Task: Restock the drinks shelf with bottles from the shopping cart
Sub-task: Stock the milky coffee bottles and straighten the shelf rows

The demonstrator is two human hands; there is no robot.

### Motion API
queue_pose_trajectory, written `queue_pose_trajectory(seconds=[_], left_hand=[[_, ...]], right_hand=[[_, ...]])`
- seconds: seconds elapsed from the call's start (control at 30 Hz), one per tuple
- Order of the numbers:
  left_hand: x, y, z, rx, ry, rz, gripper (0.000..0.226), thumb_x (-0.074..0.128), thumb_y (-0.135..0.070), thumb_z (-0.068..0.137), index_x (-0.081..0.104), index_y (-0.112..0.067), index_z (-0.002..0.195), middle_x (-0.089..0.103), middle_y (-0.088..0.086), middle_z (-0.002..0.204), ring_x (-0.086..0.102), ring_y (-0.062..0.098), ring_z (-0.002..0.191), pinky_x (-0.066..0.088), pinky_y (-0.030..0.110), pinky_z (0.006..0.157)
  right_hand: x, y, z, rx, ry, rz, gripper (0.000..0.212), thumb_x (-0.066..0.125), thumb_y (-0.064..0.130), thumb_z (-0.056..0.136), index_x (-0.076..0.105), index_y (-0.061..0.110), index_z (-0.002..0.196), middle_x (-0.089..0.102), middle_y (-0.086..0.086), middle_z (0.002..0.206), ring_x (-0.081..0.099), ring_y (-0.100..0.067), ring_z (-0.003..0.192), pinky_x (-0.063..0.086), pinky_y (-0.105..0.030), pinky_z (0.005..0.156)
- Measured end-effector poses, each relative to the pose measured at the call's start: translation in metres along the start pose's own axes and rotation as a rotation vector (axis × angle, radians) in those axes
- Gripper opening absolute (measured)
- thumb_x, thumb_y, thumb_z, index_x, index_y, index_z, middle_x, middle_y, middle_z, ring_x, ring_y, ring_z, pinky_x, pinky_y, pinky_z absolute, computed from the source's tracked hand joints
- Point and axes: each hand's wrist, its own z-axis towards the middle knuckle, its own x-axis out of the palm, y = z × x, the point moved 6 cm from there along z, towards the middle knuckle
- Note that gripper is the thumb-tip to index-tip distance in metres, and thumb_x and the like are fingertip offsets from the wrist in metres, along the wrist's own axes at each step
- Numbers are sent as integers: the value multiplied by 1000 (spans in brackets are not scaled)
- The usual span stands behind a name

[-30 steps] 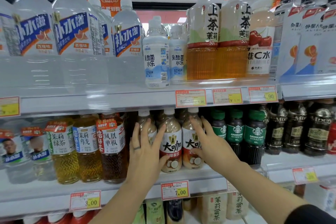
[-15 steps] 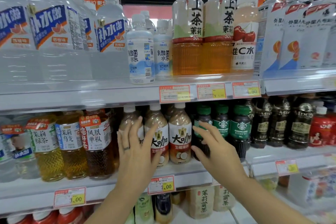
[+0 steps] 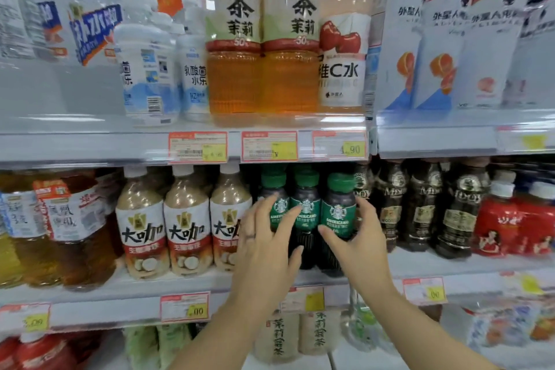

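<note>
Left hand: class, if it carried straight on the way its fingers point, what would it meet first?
Most likely the leftmost green-capped bottle. The left hand points up and right at it, fingertips overlapping its label, though whether they actually touch it is unclear.

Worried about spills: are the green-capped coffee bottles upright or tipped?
Upright: the green-capped coffee bottles stand caps up, labels level, with the left hand and right hand on them.
</note>
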Motion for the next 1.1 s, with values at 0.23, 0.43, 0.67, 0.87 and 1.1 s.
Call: queue_pose_trajectory(seconds=[0.23, 0.43, 0.67, 0.87, 1.1], left_hand=[[-1, -24, -17, 20, 12, -231, 50, 54, -42, 86, 33, -47, 131, 26, -18, 140, 26, 4, 131, 27, 25, 106], [-2, -54, -35, -208, 209, -898, 72, 64, -43, 82, 13, -74, 122, 31, -43, 135, 31, -15, 128, 34, 21, 106], [-11, -25, -68, -415, 58, -1027, 70, 66, -7, 83, 35, -56, 123, 58, -29, 118, 58, 3, 111, 52, 27, 88], [-18, -2, -76, -528, -39, -1012, 66, 64, -10, 83, 37, -49, 129, 61, -21, 115, 62, 6, 106, 55, 30, 84], [-19, 1, -75, -535, -27, -1004, 70, 66, -13, 80, 35, -47, 132, 60, -22, 118, 62, 8, 108, 54, 36, 87]], right_hand=[[-27, 8, -5, -94, -44, 203, 63, 78, 19, 73, 42, 27, 125, 52, 8, 119, 50, 2, 107, 39, -5, 87], [-40, 47, -20, -130, 256, 337, 58, 79, 21, 71, 45, 42, 113, 58, 19, 110, 57, 6, 99, 46, -10, 81], [-4, 33, -28, 51, 595, 433, 59, 60, 45, 76, 41, 33, 131, 53, 9, 126, 53, -7, 115, 48, -22, 92], [33, -6, -6, 46, 662, -41, 93, 65, 32, 85, 0, 13, 150, 9, 0, 157, 12, -14, 144, 14, -21, 110], [48, -7, 1, -9, 649, -3, 63, 60, 15, 89, 27, 18, 143, 40, 2, 142, 35, -13, 132, 25, -15, 99]])
